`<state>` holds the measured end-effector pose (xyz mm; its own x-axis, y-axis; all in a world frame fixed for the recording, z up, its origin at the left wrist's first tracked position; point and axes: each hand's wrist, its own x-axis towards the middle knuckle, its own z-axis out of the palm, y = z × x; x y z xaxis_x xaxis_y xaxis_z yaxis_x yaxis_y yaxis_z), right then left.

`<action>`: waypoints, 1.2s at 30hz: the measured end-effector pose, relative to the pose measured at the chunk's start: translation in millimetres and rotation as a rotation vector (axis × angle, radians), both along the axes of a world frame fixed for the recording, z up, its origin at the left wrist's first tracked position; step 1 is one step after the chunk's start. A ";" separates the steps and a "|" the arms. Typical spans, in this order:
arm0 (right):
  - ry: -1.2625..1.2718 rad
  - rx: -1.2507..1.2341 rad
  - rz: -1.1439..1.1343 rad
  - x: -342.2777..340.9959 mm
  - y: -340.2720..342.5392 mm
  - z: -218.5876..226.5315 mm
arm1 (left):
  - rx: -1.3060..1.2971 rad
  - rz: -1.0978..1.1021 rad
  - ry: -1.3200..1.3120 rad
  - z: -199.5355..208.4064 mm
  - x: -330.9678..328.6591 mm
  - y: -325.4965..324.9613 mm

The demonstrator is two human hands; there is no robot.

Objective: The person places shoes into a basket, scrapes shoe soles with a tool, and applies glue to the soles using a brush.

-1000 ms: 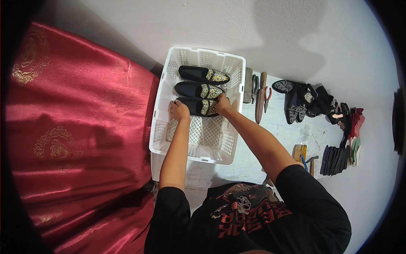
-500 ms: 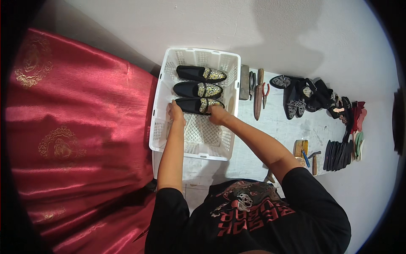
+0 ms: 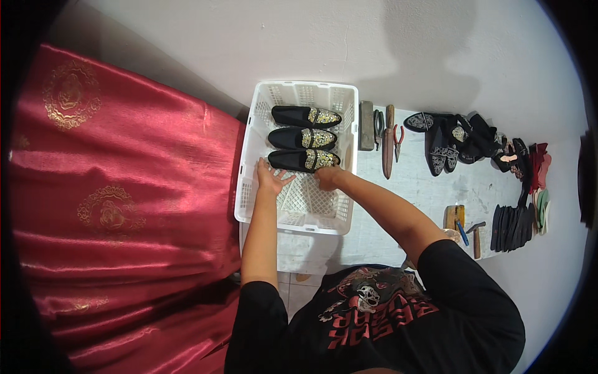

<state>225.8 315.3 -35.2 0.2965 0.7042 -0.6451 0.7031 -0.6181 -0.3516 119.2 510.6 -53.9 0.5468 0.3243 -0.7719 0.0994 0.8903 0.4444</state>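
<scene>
In the basket (image 3: 299, 229) at the desk's (image 3: 423, 202) left edge, the left hand (image 3: 269, 179) spreads its fingers beside the nearest shoe (image 3: 291, 160); the right hand's (image 3: 328, 178) I cannot tell.

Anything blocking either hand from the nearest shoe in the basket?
Nothing visible. The left hand is at the heel end of the nearest shoe, the right hand at its toe end, both inside the basket. The middle shoe and far shoe lie beyond it.
</scene>
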 end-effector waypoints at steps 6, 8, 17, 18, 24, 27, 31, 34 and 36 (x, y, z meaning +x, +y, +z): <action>-0.039 -0.083 -0.002 -8.0 -2.3 3.5 | 0.068 -0.081 0.076 -5.9 -6.2 -6.7; 0.001 -0.156 0.038 -8.6 -4.0 1.6 | 0.080 -0.134 0.150 -2.2 -6.4 -11.8; -0.240 -0.062 -0.006 -14.1 -13.2 2.8 | -0.025 -0.110 -0.073 -4.8 -1.2 -21.9; -0.230 -0.047 0.016 -16.9 -13.3 3.7 | -0.041 -0.089 -0.069 -8.0 -3.9 -19.8; -0.087 -0.011 -0.022 -8.2 -7.1 12.5 | -0.068 -0.198 -0.014 -28.7 -8.0 -18.8; -0.102 0.045 -0.137 -2.7 -6.0 6.4 | -0.212 -0.207 -0.045 -22.7 3.0 -28.1; -0.105 0.124 -0.202 4.2 -1.0 -8.1 | -0.158 -0.163 -0.097 -28.7 6.3 -29.3; -0.055 0.124 -0.110 19.1 -0.1 -19.7 | -0.128 -0.267 -0.017 -22.3 4.2 -45.4; -0.012 0.135 -0.050 34.4 -0.6 -24.7 | -0.084 -0.344 0.062 -16.8 2.3 -58.8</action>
<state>260.2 314.6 -59.9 0.3405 0.7682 -0.5421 0.6769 -0.6005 -0.4257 121.5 451.9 -70.7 0.5640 0.0633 -0.8233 0.4245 0.8330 0.3549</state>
